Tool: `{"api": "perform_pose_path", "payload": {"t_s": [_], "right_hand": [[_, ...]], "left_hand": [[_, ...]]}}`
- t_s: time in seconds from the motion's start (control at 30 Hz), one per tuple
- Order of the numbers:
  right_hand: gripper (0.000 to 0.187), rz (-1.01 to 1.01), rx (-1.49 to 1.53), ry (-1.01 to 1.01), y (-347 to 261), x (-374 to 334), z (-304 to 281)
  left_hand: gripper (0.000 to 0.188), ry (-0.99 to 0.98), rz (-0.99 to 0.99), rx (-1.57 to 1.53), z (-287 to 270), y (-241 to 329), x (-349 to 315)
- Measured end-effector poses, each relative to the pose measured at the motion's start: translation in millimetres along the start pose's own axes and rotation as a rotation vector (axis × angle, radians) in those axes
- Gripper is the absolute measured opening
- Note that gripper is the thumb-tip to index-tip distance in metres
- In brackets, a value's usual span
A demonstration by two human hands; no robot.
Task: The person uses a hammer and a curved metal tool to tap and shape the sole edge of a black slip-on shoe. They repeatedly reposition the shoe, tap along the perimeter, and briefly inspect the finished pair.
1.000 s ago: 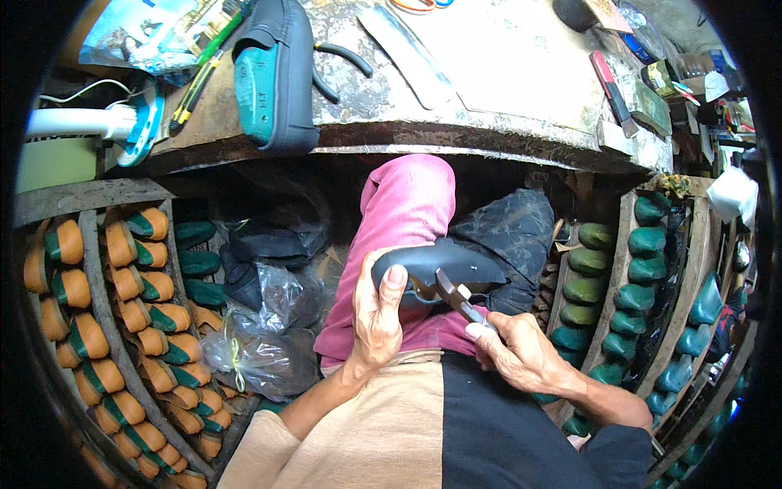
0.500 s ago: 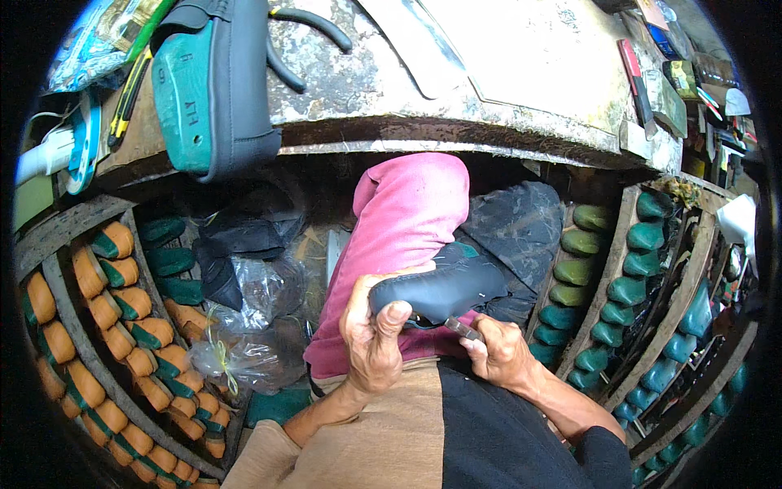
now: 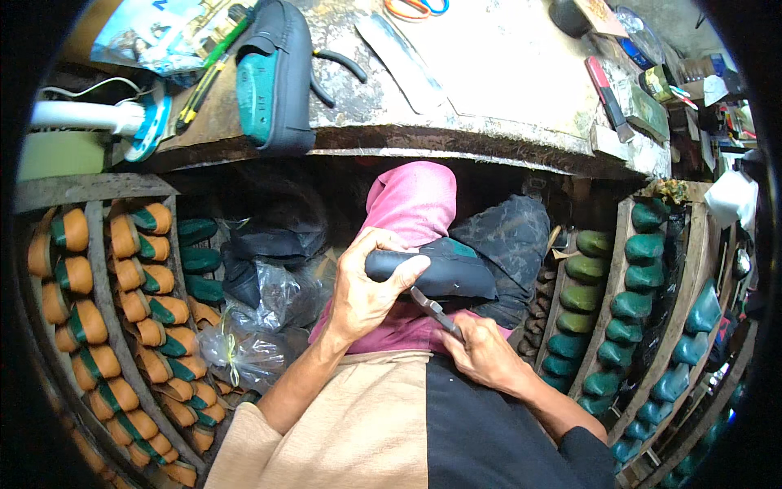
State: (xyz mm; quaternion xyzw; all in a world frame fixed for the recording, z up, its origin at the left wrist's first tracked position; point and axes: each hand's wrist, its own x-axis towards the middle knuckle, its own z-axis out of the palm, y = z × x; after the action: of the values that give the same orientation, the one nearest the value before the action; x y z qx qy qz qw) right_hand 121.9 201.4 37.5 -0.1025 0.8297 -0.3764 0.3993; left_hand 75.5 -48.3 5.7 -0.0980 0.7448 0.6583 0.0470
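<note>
My left hand (image 3: 371, 281) grips a black shoe (image 3: 444, 275) above my lap, thumb along its near side and fingers behind. The shoe lies on its side, with a bit of green shoe last (image 3: 463, 249) showing at its opening. In my right hand (image 3: 481, 350) is a grey metal hand tool (image 3: 436, 310), its end close under the shoe's near edge. I cannot tell whether the tool touches the shoe, and its exact kind does not show. A second black shoe (image 3: 287, 73) on a green last rests on the bench above.
The worn workbench (image 3: 350, 134) carries black-handled pliers (image 3: 338, 61), a metal sheet (image 3: 399, 61), scissors (image 3: 415, 8) and a red-handled knife (image 3: 608, 98). Wooden racks hold orange-and-green lasts (image 3: 90, 322) on the left and green lasts (image 3: 623, 330) on the right. Plastic bags (image 3: 244, 350) lie beside my leg.
The view has shifted. The shoe is tipped more onto its side in my left hand, and the tool's end has swung up and left, nearer the left thumb.
</note>
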Motion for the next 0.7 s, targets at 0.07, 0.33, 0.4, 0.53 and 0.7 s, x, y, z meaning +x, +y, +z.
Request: {"api": "perform_pose_path", "payload": {"t_s": [0.07, 0.33, 0.4, 0.53, 0.7], "right_hand": [[0.043, 0.165, 0.101, -0.273, -3, -25, -19], [0.042, 0.213, 0.592, -0.019, -25, -35, -80], [0.047, 0.156, 0.507, -0.025, -35, -7, -95], [0.043, -0.065, -0.244, -0.181, -47, 52, -103], [0.037, -0.345, -0.428, 0.64, -28, 107, -176]], "left_hand": [[0.041, 0.019, 0.035, 0.101, -2, -3, -4], [0.044, 0.012, 0.177, 0.195, 3, -7, -18], [0.045, -0.031, 0.166, 0.197, 4, -6, -22], [0.046, -0.004, 0.201, 0.186, 0, -7, -18], [0.051, 0.068, 0.103, 0.149, -11, -20, 2]]}}
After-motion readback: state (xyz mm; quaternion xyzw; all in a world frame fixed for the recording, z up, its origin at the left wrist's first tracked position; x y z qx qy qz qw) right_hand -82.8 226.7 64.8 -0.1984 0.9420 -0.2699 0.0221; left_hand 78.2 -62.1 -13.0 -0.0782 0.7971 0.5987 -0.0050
